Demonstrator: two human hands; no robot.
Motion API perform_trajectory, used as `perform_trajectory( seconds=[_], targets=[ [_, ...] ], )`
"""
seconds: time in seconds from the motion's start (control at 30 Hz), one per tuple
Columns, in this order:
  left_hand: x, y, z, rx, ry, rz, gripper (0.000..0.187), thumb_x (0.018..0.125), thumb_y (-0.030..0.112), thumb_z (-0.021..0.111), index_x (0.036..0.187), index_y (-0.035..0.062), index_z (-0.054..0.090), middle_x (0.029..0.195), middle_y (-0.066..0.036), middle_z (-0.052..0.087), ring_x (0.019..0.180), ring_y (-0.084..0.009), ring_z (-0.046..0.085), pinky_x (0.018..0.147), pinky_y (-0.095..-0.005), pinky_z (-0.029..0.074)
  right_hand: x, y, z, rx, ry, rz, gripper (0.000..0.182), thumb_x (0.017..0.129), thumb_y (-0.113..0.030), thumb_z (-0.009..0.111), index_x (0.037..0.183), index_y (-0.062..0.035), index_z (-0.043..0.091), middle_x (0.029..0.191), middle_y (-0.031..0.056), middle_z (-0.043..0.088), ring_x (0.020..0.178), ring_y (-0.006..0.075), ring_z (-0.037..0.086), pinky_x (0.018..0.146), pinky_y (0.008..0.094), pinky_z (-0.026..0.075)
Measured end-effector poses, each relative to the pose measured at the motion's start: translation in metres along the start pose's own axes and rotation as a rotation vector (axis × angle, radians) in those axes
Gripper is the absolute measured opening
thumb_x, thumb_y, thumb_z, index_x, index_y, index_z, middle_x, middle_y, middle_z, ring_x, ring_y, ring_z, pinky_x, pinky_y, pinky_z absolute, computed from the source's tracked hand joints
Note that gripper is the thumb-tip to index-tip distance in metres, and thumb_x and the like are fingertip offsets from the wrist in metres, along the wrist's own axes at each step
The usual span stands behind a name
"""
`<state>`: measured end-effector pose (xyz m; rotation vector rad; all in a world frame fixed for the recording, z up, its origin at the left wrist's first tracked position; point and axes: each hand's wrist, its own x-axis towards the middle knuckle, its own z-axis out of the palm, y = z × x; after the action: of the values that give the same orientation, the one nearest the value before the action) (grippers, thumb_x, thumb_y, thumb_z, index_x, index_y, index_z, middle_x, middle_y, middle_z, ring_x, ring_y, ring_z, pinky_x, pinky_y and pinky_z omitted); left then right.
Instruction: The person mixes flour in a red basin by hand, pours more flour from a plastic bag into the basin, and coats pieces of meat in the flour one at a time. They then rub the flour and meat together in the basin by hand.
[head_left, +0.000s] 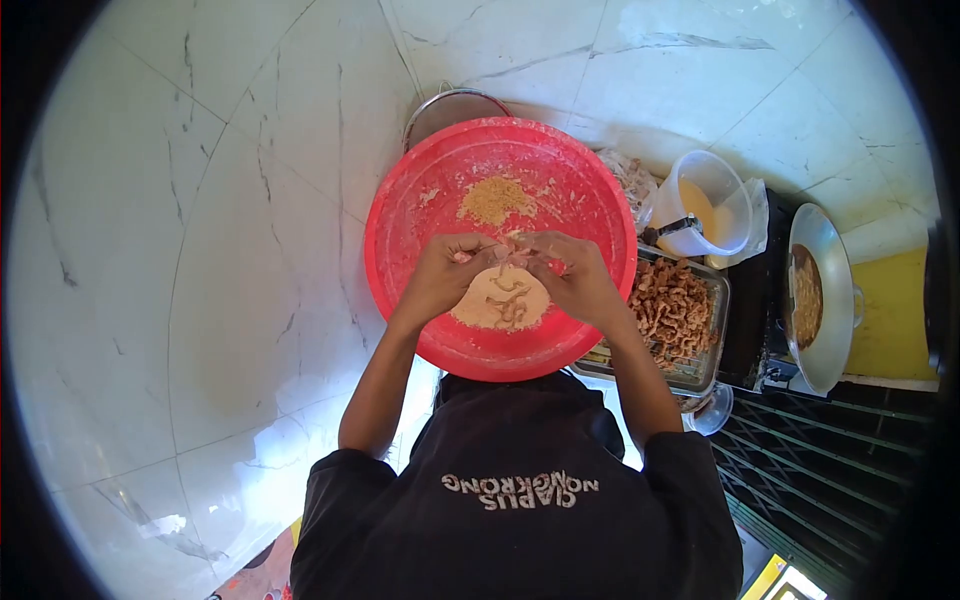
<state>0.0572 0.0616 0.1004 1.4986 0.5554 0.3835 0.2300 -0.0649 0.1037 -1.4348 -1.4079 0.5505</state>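
Closest to the camera, a black shirt (510, 545) with white letters upside down: NONGKRONG on one line, something like CIAPUS on the other, with the first letter hard to read. Just past that, left arm (385, 390) and right arm (640, 380) reaching over the near edge of a big red tub (400, 220).

In the tub, toward the near edge, a mound of pale powder (475, 312) with a few thin, dusty strips (510, 303) on top. Right by that mound, left hand (445, 268) and right hand (575, 268) close together, fingers bent in and pinching a small pink strip (513, 240) around the middle of the tub. Near the far edge, a smaller heap of yellow-brown crumbs (497, 200).

Past the tub's right edge, partly hidden by the right arm, a metal tray (715, 350) piled with crinkly brown strips (675, 305). Beyond the tray's far edge, a see-through pail (738, 190) with yellow liquid (705, 215) inside and a black handle (672, 230) at the rim; beside that, a crumpled plastic bag (628, 180). Farther right, a wide metal pan (838, 300) with brown stuff (805, 295) inside, next to a yellow panel (890, 310). Behind the tub's far edge, a round metal rim (455, 93) peeking out. Past everything, white tiles (110, 300) with grey streaks.
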Motion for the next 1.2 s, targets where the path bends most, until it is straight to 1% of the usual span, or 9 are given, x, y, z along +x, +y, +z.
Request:
perform_trajectory(
  seconds=[0.13, 0.43, 0.53, 0.6, 0.73, 0.93, 1.03, 1.13, 1.2],
  targets=[
    [0.006, -0.006, 0.004, -0.015, 0.006, -0.024, 0.018, 0.099, 0.013, 0.064, 0.1, -0.0025, 0.074, 0.084, -0.001, 0.069, 0.079, -0.0052, 0.06, 0.071, -0.0234, 0.049, 0.001, -0.002, -0.003, -0.177, 0.044, -0.116, 0.02, 0.086, -0.004, 0.072, 0.106, -0.0027, 0.07, 0.098, 0.0146, 0.071, 0.088, 0.0329, 0.07, 0.076, 0.0398, 0.057],
    [-0.001, 0.008, 0.006, 0.007, -0.157, -0.079, 0.035, 0.093, 0.015, 0.071, 0.124, 0.0012, 0.063, 0.084, -0.002, 0.065, 0.08, -0.0097, 0.061, 0.076, -0.0277, 0.05, -0.002, -0.006, -0.019, -0.246, 0.206, -0.133, 0.017, 0.085, 0.001, 0.07, 0.102, -0.0009, 0.069, 0.095, 0.0146, 0.069, 0.086, 0.0328, 0.069, 0.074, 0.0391, 0.057],
    [0.001, 0.005, 0.008, 0.202, -0.04, 0.038, 0.026, 0.092, 0.014, 0.07, 0.116, 0.0023, 0.067, 0.086, -0.005, 0.069, 0.082, -0.0147, 0.065, 0.088, -0.0365, 0.049, -0.006, -0.006, -0.028, -0.211, 0.216, -0.07, 0.019, 0.084, 0.004, 0.069, 0.102, 0.0005, 0.069, 0.099, 0.0151, 0.069, 0.09, 0.0319, 0.069, 0.076, 0.0382, 0.056],
    [0.005, 0.0, 0.004, 0.314, -0.018, 0.11, 0.02, 0.094, 0.013, 0.069, 0.11, 0.0024, 0.07, 0.088, -0.006, 0.07, 0.084, -0.0146, 0.063, 0.082, -0.0342, 0.049, -0.009, -0.009, -0.031, -0.18, 0.169, 0.032, 0.019, 0.084, 0.007, 0.067, 0.102, 0.0017, 0.068, 0.103, 0.0154, 0.07, 0.096, 0.0307, 0.069, 0.082, 0.0383, 0.055],
    [0.007, 0.008, 0.01, 0.554, 0.059, 0.257, 0.014, 0.094, 0.015, 0.068, 0.099, 0.0025, 0.074, 0.089, -0.008, 0.072, 0.085, -0.0172, 0.062, 0.081, -0.0343, 0.046, -0.01, -0.004, -0.022, -0.384, 0.146, -0.101, 0.022, 0.084, -0.006, 0.073, 0.106, -0.0021, 0.07, 0.104, 0.0135, 0.071, 0.097, 0.0326, 0.067, 0.089, 0.0427, 0.051],
    [0.008, 0.011, 0.016, 0.521, 0.003, 0.167, 0.016, 0.093, 0.017, 0.07, 0.1, 0.0037, 0.075, 0.089, -0.009, 0.073, 0.083, -0.0189, 0.063, 0.08, -0.0354, 0.045, -0.014, 0.006, -0.013, -0.349, 0.026, -0.132, 0.022, 0.083, -0.008, 0.073, 0.105, -0.0035, 0.071, 0.102, 0.0103, 0.071, 0.096, 0.0288, 0.065, 0.083, 0.042, 0.049],
    [0.008, 0.009, 0.013, 0.479, -0.05, 0.088, 0.017, 0.092, 0.019, 0.07, 0.1, 0.0054, 0.076, 0.086, -0.009, 0.073, 0.081, -0.0193, 0.065, 0.091, -0.0384, 0.044, -0.015, 0.006, -0.018, -0.391, 0.016, -0.137, 0.019, 0.084, -0.008, 0.072, 0.103, -0.004, 0.071, 0.098, 0.0094, 0.07, 0.093, 0.0274, 0.064, 0.081, 0.0411, 0.048],
    [0.007, 0.001, 0.01, 0.574, -0.057, 0.135, 0.022, 0.095, 0.03, 0.066, 0.102, 0.011, 0.076, 0.086, -0.004, 0.073, 0.087, -0.0207, 0.064, 0.112, -0.0553, 0.025, -0.018, 0.006, -0.017, -0.468, 0.021, -0.105, 0.018, 0.084, -0.009, 0.071, 0.102, -0.0045, 0.07, 0.095, 0.0087, 0.068, 0.091, 0.0269, 0.063, 0.084, 0.0411, 0.047],
    [0.006, 0.006, 0.012, 0.603, -0.066, 0.133, 0.021, 0.095, 0.028, 0.066, 0.1, 0.0103, 0.076, 0.086, -0.004, 0.073, 0.086, -0.0214, 0.064, 0.111, -0.0552, 0.025, -0.019, 0.008, -0.015, -0.507, 0.021, -0.123, 0.018, 0.084, -0.009, 0.07, 0.102, -0.0051, 0.07, 0.093, 0.0081, 0.067, 0.09, 0.0265, 0.062, 0.085, 0.0413, 0.047]
  ],
)
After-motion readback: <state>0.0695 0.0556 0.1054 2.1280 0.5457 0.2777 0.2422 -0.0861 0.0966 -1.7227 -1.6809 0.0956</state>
